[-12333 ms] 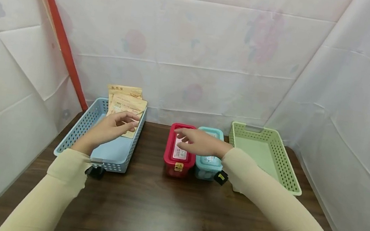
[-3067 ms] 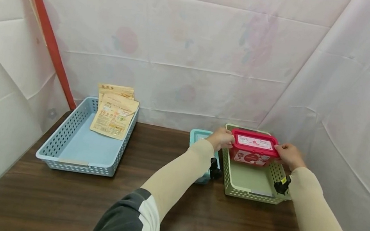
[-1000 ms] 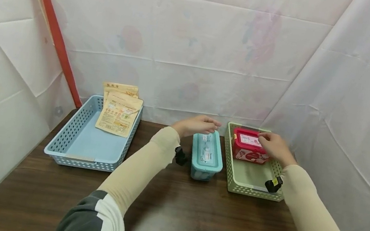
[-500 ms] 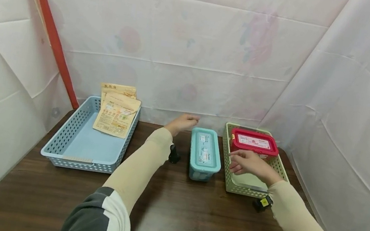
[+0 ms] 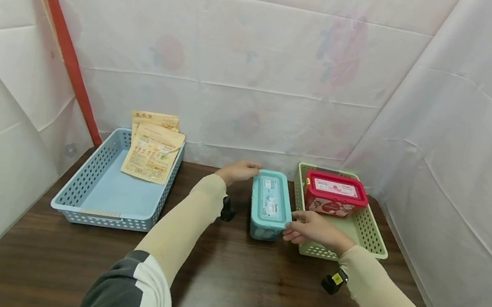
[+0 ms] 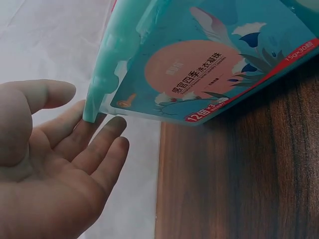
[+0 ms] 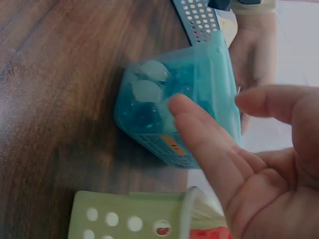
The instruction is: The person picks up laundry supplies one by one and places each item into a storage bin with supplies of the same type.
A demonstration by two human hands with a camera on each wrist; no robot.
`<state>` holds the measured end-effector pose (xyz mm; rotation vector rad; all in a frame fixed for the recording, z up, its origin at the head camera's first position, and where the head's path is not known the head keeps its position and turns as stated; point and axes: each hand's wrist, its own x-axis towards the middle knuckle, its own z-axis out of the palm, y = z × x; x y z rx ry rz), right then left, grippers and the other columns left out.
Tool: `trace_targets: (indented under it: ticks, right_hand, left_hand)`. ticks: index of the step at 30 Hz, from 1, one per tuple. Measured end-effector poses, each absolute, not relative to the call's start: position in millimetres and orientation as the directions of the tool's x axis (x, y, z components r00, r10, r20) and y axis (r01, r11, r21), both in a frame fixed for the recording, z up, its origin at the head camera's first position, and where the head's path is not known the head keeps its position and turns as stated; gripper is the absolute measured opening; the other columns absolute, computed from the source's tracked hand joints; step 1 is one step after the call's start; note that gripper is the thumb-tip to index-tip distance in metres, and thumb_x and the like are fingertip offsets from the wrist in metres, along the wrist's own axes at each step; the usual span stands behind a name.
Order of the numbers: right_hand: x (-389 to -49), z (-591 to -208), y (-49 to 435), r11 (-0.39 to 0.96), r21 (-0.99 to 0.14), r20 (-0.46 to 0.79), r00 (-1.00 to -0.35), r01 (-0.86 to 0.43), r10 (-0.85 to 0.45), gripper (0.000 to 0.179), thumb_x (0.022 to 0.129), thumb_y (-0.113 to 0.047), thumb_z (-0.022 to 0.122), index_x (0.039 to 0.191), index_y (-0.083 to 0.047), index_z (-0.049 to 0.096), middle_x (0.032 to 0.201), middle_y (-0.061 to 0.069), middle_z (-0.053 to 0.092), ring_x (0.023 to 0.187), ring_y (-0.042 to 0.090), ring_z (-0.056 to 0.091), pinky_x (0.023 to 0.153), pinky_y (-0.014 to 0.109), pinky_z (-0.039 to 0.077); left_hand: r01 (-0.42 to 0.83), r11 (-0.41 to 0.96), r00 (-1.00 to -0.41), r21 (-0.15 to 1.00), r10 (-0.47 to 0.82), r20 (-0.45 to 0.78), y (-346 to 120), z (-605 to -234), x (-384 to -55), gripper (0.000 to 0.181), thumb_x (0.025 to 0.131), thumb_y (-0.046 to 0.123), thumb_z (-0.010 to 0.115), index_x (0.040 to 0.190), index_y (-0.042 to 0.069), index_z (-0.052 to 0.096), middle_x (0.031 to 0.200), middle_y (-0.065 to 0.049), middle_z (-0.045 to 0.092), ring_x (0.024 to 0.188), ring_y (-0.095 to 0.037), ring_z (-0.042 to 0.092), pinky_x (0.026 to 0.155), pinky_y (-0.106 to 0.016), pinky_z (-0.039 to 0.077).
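Note:
A teal lidded box of laundry capsules (image 5: 271,199) stands upright on the table; its printed side (image 6: 194,74) fills much of the left wrist view. My left hand (image 5: 238,172) is at the box's far left corner, fingers extended and fingertips by the lid edge. My right hand (image 5: 317,230) reaches to the near right corner; in the right wrist view its straight fingers (image 7: 204,132) lie over the box's end, thumb by the lid. Contact is hard to judge on both sides. To the right, a red lidded box (image 5: 336,193) sits crosswise in the green basket (image 5: 369,234).
A light blue basket (image 5: 109,221) stands on the left of the dark wooden table (image 5: 236,288), with two yellowish pouches (image 5: 153,153) leaning at its back right. White patterned sheets (image 5: 240,58) hang behind and at both sides, close to the table's far edge.
The red box went from the table into the green basket, and both hands let go of it. My left hand moved back left; my right hand came left and down to the teal box.

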<state>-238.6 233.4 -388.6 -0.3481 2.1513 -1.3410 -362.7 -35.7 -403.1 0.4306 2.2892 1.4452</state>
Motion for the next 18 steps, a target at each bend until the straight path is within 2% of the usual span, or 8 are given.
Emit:
trace_targets:
  ticks: [10,18]
  right_hand:
    - [-241,-395,231,0.424,-0.902,-0.296,-0.825,0.077,-0.481,0.063,0.102,-0.013,0.056,0.148,0.018,0.026,0.117,0.032,0.064,0.096,0.031,0.071,0.09,0.052,0.054]
    - [-250,-394,226,0.461,-0.886,-0.276,-0.85,0.044,-0.448,0.056,0.105,-0.009,0.049,0.15,0.016,0.025,0.111,0.031,0.064,0.089,0.029,0.071,0.086,0.05,0.056]
  left_hand:
    - [0.0,0.357,-0.896,0.934,0.414,-0.159,-44,-406,-362,0.044,0.106,0.021,0.047,0.148,0.006,0.049,0.153,-0.014,0.042,0.137,-0.033,0.043,0.113,-0.048,0.035]
    - [-0.09,0.263,-0.957,0.961,0.245,-0.156,-59,-413,-349,0.038,0.104,0.022,0.057,0.136,0.002,0.06,0.143,-0.016,0.051,0.124,-0.032,0.054,0.109,-0.05,0.04]
